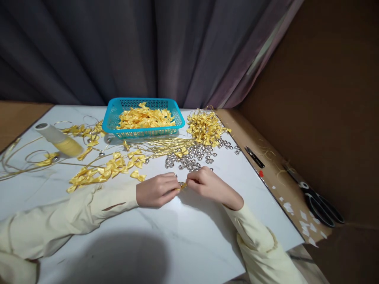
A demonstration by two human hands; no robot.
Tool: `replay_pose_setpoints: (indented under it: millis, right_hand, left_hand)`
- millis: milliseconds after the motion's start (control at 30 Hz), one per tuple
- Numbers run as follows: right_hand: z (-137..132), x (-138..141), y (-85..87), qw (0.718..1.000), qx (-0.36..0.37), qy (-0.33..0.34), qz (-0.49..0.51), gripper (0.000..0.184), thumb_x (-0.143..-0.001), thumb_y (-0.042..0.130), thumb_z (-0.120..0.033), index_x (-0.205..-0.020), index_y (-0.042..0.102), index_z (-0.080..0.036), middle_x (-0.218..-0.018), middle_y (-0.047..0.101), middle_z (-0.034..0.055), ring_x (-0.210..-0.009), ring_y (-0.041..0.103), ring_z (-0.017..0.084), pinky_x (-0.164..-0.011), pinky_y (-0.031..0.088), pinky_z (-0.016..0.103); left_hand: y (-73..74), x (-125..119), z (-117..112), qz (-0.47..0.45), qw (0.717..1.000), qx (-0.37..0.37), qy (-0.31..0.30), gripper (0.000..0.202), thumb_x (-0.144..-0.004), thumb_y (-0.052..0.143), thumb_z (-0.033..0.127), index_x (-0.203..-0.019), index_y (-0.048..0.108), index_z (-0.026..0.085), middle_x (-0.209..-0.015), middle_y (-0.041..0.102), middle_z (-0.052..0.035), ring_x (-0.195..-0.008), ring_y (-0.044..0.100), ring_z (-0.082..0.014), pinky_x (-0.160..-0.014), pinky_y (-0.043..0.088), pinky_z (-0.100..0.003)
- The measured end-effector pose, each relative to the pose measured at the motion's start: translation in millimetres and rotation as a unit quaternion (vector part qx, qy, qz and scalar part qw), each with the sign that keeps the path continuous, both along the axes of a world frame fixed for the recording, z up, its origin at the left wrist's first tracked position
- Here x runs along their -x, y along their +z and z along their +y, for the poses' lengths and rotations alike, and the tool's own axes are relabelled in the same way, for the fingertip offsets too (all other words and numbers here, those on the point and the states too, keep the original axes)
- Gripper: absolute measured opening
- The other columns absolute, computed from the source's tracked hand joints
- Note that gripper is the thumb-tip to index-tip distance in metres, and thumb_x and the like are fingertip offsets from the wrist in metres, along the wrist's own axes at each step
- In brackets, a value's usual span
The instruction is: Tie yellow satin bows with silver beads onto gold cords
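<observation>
Over the white tabletop, my left hand (158,190) and my right hand (209,185) meet with fingers pinched together. Between their fingertips shows a small yellow ribbon bow (183,185), with a bit of silver beside it; most of it is hidden by the fingers. Just beyond my hands lies a scatter of silver jingle bells (189,159). A row of loose yellow bows (109,167) spreads to the left of them. Gold cords (166,146) run in a bundle toward a heap of yellow bows (205,126) with cord loops.
A blue plastic basket (139,130) holding yellow bows stands at the back. Left of it, a cone of yellow thread (59,140) lies tilted among cords. On the brown right edge are a black cutter (254,157), black-handled scissors (319,205) and white paper scraps (304,225).
</observation>
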State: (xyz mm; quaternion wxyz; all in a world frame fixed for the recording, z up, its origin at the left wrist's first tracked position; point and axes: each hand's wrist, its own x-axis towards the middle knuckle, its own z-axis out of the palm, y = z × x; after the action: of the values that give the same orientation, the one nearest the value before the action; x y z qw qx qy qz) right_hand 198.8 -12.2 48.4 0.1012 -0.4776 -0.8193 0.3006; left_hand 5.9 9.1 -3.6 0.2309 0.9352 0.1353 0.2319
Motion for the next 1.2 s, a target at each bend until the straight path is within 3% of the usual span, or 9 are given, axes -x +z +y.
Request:
replay_pose_setpoints:
  millis: [900, 967, 1067, 1200]
  right_hand:
    - [-4.8, 10.0, -3.1, 0.999, 0.002, -0.019, -0.027, 0.032, -0.073, 0.045, -0.011, -0.047, 0.027, -0.017, -0.047, 0.017, -0.0074, -0.048, 0.019, 0.008, -0.05, 0.016, 0.026]
    - [-5.6, 10.0, -4.5, 0.999, 0.002, -0.023, -0.032, 0.032, -0.075, 0.046, -0.012, -0.048, 0.029, -0.017, -0.046, 0.021, -0.0073, -0.047, 0.019, 0.008, -0.05, 0.017, 0.026]
    - [-6.0, 7.5, -4.8, 0.999, 0.001, -0.031, -0.025, 0.025, -0.081, 0.046, -0.017, -0.057, 0.04, -0.018, -0.049, 0.036, -0.0056, -0.048, 0.03, 0.008, -0.05, 0.02, 0.024]
    - [-5.5, 3.1, -1.9, 0.995, 0.042, -0.054, 0.075, 0.006, -0.085, 0.049, -0.023, -0.081, 0.047, -0.019, -0.059, 0.054, -0.0028, -0.052, 0.045, 0.01, -0.051, 0.03, 0.021]
  left_hand:
    - [-1.1, 0.2, 0.2, -0.004, 0.999, -0.039, -0.017, 0.027, -0.093, 0.031, 0.015, -0.073, 0.049, 0.016, -0.067, 0.051, -0.0058, -0.067, 0.044, -0.0173, -0.064, 0.04, -0.028]
    - [-1.5, 0.3, 0.2, -0.004, 0.999, -0.036, -0.01, 0.027, -0.093, 0.032, 0.016, -0.074, 0.051, 0.015, -0.066, 0.052, -0.0058, -0.067, 0.044, -0.0172, -0.065, 0.04, -0.028]
    - [-2.8, 0.2, 0.0, -0.02, 0.999, -0.023, 0.011, 0.024, -0.093, 0.035, 0.015, -0.077, 0.053, 0.014, -0.068, 0.053, -0.0061, -0.068, 0.046, -0.0167, -0.067, 0.041, -0.028]
    - [-3.8, -1.0, -1.0, -0.076, 0.995, -0.011, 0.07, 0.019, -0.093, 0.04, 0.015, -0.081, 0.055, 0.014, -0.071, 0.056, -0.0056, -0.069, 0.047, -0.0159, -0.067, 0.042, -0.028]
